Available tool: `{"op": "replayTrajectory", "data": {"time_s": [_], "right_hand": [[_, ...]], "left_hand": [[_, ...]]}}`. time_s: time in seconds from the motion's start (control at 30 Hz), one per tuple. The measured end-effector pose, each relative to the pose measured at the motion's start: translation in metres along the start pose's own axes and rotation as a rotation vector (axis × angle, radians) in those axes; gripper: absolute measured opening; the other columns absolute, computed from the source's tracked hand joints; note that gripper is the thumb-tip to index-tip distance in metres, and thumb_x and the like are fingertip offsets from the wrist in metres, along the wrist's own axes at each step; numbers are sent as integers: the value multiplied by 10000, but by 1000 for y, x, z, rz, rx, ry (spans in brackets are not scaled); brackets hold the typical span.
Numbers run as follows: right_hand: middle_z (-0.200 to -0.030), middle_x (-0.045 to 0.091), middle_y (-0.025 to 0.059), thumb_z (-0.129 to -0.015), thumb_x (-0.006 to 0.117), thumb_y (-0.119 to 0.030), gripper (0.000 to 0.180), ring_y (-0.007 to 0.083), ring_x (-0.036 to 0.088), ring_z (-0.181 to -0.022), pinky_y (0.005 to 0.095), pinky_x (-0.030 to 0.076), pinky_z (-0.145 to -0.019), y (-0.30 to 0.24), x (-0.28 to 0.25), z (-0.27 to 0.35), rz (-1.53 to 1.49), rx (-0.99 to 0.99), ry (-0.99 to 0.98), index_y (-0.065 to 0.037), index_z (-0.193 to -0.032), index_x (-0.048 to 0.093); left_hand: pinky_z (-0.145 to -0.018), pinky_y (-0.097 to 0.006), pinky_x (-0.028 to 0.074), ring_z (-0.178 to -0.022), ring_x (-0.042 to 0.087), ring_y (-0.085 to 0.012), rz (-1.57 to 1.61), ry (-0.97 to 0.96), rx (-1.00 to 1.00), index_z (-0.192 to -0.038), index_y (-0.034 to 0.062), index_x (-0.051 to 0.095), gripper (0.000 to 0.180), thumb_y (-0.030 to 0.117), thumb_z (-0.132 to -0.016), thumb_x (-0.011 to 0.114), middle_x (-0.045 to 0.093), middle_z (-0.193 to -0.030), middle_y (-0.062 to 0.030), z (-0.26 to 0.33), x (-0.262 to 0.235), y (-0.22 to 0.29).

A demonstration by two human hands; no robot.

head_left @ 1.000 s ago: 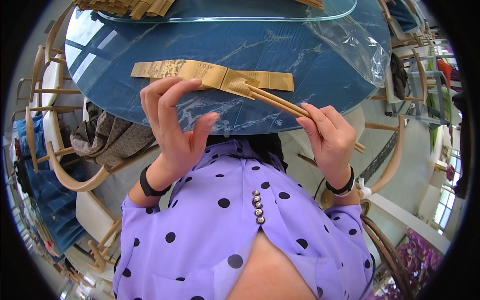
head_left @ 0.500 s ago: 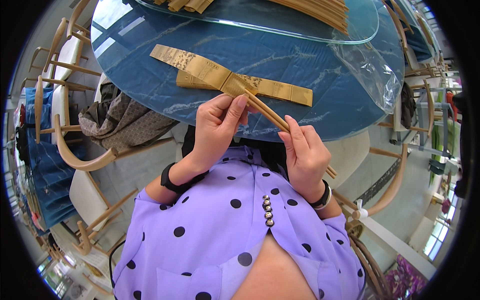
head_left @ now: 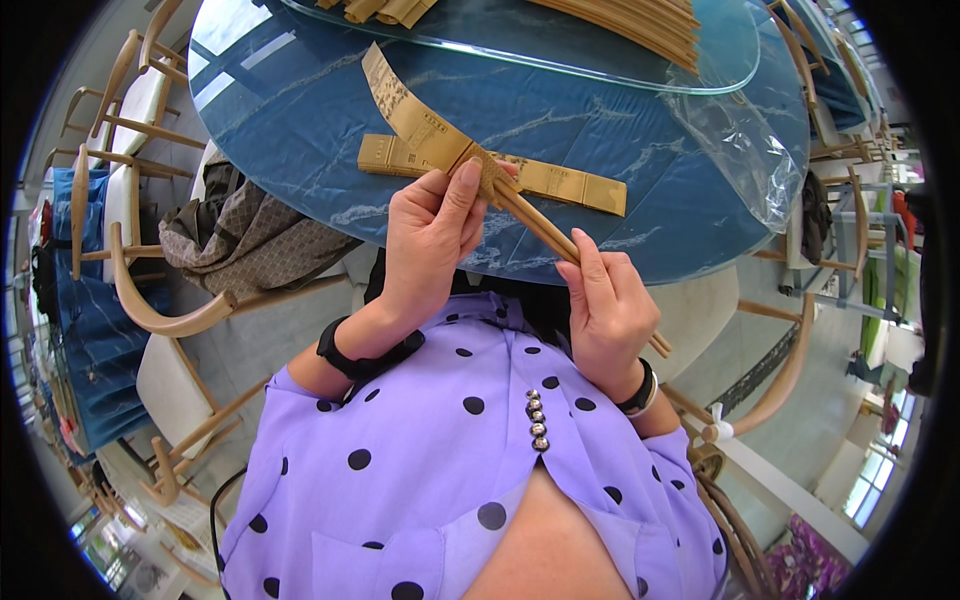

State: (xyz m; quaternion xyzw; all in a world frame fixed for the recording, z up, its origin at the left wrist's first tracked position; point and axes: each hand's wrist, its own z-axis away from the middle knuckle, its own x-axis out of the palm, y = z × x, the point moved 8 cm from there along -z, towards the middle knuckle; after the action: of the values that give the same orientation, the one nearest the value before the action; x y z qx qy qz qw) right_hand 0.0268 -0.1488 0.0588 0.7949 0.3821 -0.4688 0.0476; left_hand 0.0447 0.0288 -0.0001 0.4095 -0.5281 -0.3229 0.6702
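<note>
The right hand (head_left: 608, 318) covers the middle of the chopsticks (head_left: 540, 226), whose far ends are lost inside the tan paper sleeve (head_left: 420, 118) and behind the left hand's (head_left: 428, 240) thumb. The print on that sleeve and on the second sleeve (head_left: 560, 182) lying on the table (head_left: 300, 130) is too small to make out. The heap of wooden sticks (head_left: 640, 20) under the glass turntable (head_left: 700, 75) is cut off by the picture's upper edge.
</note>
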Motion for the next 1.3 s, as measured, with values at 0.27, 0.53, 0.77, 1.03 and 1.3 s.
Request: {"op": "replayTrajectory", "data": {"time_s": [0.27,0.53,0.77,1.03,1.3], "right_hand": [[-785,572,45,-880,790,-166,354,197,594,-654,326,476,-529,0,0,-8,34,31,17,-26,-1195,713],[-791,588,54,-886,781,-152,339,202,588,-634,330,471,-527,0,1,-9,-15,34,10,-25,-1194,718],[-786,570,51,-876,791,-160,363,201,593,-654,331,471,-517,-4,5,-10,-10,35,13,-13,-1197,708],[-786,568,54,-875,789,-145,357,208,589,-649,336,470,-525,3,6,-11,-57,26,10,-10,-1195,706],[-772,564,53,-866,794,-153,380,206,579,-627,332,461,-523,1,7,-23,-95,-28,0,-22,-1210,701]], "left_hand": [[-452,-194,304,-509,410,-7,-325,-26,175,-888,-7,680,323,251,-1065,599,589,-684,10,-3,-1,6],[-444,-180,285,-496,397,2,16,-12,46,-955,1,712,309,268,-1064,601,565,-679,42,-2,2,6],[-433,-182,253,-483,353,7,-73,-3,-20,-1039,7,730,326,299,-1068,589,516,-633,55,-5,1,-4],[-419,-212,233,-462,319,-13,-116,-14,88,-1058,-4,728,335,291,-1077,571,470,-589,51,-14,1,12],[-420,-204,241,-457,337,-9,-71,53,71,-1036,-6,741,331,295,-1060,606,499,-587,51,-10,-3,13]]}}
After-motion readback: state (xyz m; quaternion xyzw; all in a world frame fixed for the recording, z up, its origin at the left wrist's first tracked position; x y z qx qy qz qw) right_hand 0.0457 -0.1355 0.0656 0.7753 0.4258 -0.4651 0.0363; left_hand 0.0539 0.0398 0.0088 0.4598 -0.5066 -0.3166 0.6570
